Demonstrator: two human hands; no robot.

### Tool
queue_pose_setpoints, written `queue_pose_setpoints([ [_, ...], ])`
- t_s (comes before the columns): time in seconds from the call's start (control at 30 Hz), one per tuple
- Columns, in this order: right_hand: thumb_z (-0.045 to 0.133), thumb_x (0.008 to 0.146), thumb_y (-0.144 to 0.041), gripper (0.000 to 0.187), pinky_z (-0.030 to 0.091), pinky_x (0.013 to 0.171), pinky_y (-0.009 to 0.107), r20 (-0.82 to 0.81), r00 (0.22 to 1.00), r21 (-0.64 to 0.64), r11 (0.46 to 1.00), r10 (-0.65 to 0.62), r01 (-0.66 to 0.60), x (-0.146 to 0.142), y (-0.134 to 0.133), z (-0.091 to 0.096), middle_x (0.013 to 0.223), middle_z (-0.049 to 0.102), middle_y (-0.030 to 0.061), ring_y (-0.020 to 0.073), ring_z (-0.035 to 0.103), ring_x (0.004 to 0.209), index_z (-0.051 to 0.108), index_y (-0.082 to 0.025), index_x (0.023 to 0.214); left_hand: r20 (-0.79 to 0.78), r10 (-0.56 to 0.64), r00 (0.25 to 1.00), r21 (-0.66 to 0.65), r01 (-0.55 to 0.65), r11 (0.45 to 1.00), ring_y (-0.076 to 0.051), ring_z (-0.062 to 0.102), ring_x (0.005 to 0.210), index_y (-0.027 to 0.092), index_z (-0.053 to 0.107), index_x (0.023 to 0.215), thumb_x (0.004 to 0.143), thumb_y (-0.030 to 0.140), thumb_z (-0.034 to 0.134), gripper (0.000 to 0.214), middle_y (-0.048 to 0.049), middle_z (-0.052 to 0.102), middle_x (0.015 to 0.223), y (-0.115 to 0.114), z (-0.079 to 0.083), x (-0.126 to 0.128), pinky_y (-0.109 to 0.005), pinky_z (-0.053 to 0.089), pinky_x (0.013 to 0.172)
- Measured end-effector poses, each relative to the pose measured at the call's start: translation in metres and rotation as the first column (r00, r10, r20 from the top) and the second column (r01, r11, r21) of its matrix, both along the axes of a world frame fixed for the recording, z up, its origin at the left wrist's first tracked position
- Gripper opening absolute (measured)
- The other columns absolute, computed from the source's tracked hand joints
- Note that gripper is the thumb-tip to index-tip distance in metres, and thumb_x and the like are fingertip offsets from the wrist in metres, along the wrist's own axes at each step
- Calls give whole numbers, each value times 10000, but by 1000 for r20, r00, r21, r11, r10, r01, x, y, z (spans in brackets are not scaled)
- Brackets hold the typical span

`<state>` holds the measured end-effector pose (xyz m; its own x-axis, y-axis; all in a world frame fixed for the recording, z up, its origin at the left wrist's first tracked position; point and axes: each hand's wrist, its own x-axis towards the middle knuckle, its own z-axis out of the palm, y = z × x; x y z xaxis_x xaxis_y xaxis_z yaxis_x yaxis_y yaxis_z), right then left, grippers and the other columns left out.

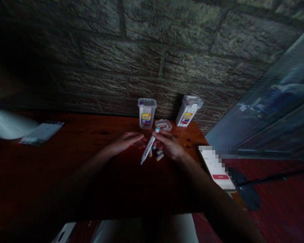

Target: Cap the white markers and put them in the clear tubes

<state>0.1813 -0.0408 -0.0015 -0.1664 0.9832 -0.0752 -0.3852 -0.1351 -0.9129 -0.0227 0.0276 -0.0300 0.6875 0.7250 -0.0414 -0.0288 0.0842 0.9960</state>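
My right hand grips a white marker near its teal end, with the narrow tip slanting down and left. To the left of the marker, my left hand holds nothing, its fingers loosely apart. Several short white pieces with coloured ends, which look like marker caps, lie on the table under my right hand. Behind the hands stands a clear plastic container with a purple-ended marker inside. Beside it sits a shallow clear lid with small pale pieces in it.
A second clear container, closed and full of markers, stands to the right by the brick wall. A phone with a lit screen lies at the right edge of the wooden table. A flat white pack is at left.
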Motion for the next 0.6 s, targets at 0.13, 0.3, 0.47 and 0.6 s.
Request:
queue_pose_setpoints([
  [0.13,832,730,-339,363,470,490,162,48,995,15,996,84,-85,-1,-2,-4,805,734,5,94,669,635,719,-219,1053,-48,29,998,101,-25,995,-183,703,831,180,775,908,805,396,766,240,-60,784,920,-1,2,-2,-289,517,807],
  [0.3,768,787,-469,375,517,543,194,55,991,41,991,122,-125,-4,-4,-3,833,743,25,115,693,669,723,-228,1071,-53,-36,998,97,41,994,-187,709,822,185,778,963,766,337,800,250,-58,786,916,0,3,-6,-297,513,808],
  [0.47,805,744,-427,308,449,481,172,146,986,64,996,-75,66,4,3,-5,728,698,5,87,624,599,750,-197,941,-56,-45,997,8,46,999,-172,700,749,170,773,937,796,346,778,225,-58,781,847,-5,11,-6,-272,511,727],
  [0.6,764,769,-448,269,468,523,204,282,924,174,961,-257,215,18,9,-6,798,715,11,96,611,619,743,-213,898,-27,18,999,-84,-20,996,-141,671,672,158,765,906,782,351,794,232,-52,770,803,-4,10,-4,-232,491,638],
])
